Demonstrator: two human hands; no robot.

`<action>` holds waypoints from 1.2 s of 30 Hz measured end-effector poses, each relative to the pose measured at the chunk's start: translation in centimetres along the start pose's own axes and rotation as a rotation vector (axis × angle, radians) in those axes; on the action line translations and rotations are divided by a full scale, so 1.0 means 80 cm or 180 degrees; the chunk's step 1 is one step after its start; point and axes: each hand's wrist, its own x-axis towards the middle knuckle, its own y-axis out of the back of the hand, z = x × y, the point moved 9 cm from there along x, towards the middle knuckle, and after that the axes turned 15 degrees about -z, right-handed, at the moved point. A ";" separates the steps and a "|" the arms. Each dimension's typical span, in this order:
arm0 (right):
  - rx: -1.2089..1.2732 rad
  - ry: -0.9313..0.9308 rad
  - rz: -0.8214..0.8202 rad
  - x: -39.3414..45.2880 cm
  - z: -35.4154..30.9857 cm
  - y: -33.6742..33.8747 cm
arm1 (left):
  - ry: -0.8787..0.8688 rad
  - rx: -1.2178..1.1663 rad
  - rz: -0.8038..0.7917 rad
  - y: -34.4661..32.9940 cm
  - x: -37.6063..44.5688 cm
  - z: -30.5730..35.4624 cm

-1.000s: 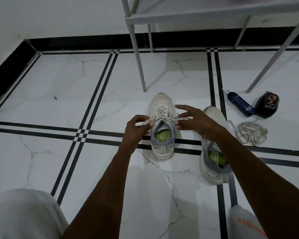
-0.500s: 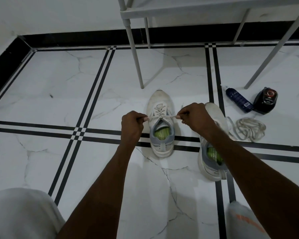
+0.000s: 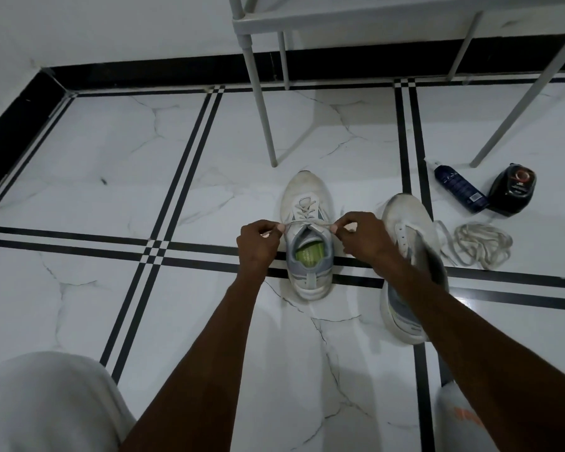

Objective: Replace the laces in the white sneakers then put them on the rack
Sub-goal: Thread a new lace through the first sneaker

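L hand (image 3: pixel 257 243) & R hand (image 3: pixel 359 236) each pinch a lace (image 3: pixel 307 224) end, pulled taut across sneaker (image 3: pixel 308 236) just before rack (image 3: pixel 261 93) leg; 2nd sneaker (image 3: pixel 405 223) right of it, prob. unlaced.

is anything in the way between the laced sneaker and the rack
Nothing visible. The laced sneaker sits on bare floor just in front of the rack, with only the rack's front leg ahead of its toe. Both hands, left and right, pinch its lace ends.
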 end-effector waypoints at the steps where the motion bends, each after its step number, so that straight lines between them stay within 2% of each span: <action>1: 0.0420 -0.0095 -0.0101 0.000 0.006 -0.014 | 0.0138 -0.0229 -0.0122 -0.004 0.002 -0.005; 4: 0.1138 -0.0243 -0.0170 0.001 0.004 -0.045 | 0.0335 -0.0640 -0.0288 -0.007 0.004 -0.010; 9: 0.1724 -0.0386 -0.0379 0.009 -0.024 -0.090 | 0.0394 -0.0484 -0.0022 0.040 0.002 -0.015; 18: 0.1830 -0.0396 -0.0549 0.012 -0.050 -0.139 | 0.0443 -0.0378 0.0177 0.084 -0.019 -0.026; 21: 0.1729 -0.0358 -0.0592 0.014 -0.053 -0.134 | 0.0504 0.0029 0.0326 0.083 -0.022 -0.015; 23: 0.1622 -0.0305 -0.0612 0.011 -0.058 -0.123 | 0.0353 0.0835 0.0692 0.083 -0.026 0.013; 25: 0.1385 -0.0240 -0.0548 0.005 -0.060 -0.104 | -0.0156 0.1536 0.1028 0.068 -0.032 0.056; 27: 0.1126 -0.0144 -0.0361 -0.004 -0.058 -0.076 | -0.0833 0.1620 0.1073 0.035 -0.034 0.097; 28: 0.0971 -0.0111 -0.0271 -0.007 -0.057 -0.063 | -0.1078 0.1477 0.0972 0.017 -0.036 0.110; 30: 0.0647 -0.0106 -0.0076 -0.017 -0.048 -0.029 | -0.1164 0.1037 0.0543 -0.032 -0.035 0.123; 33: 0.0189 -0.0089 0.0390 -0.039 -0.031 0.029 | -0.0746 0.0572 -0.0249 -0.107 -0.029 0.112; 36: -0.0495 -0.0171 0.0907 -0.072 -0.011 0.094 | -0.0339 0.0576 -0.1001 -0.178 -0.034 0.097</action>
